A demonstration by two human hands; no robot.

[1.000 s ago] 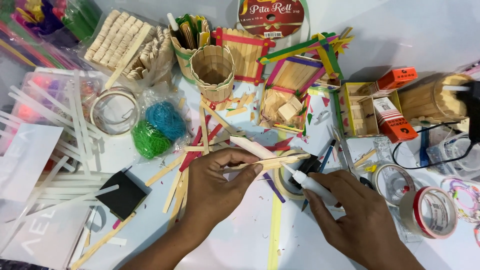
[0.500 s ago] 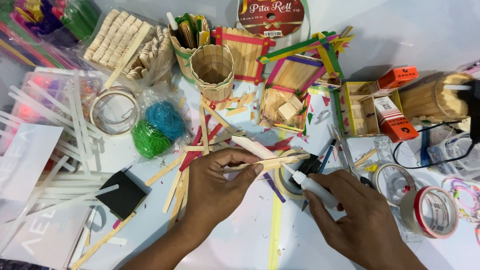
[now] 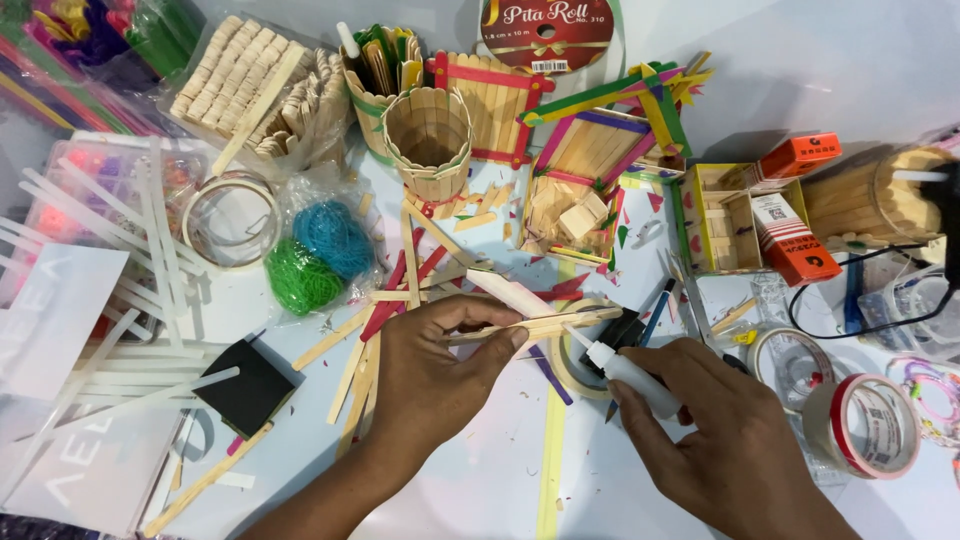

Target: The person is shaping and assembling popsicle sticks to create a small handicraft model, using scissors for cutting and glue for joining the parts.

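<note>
My left hand (image 3: 432,372) pinches a plain wooden craft stick (image 3: 545,324) that lies nearly level above the white table. My right hand (image 3: 735,450) grips a small white glue bottle (image 3: 632,374), with its nozzle touching the stick near the right end. Loose plain and red sticks (image 3: 392,300) lie scattered just under and to the left of my left hand. A roll of tape (image 3: 566,362) lies flat under the bottle's tip.
A round stick-built cup (image 3: 428,140) and coloured stick frames (image 3: 590,160) stand at the back. Green and blue yarn in a bag (image 3: 315,255), white glue-gun rods (image 3: 110,250), a black sponge (image 3: 245,390), orange boxes (image 3: 795,235) and tape rolls (image 3: 865,425) crowd the table.
</note>
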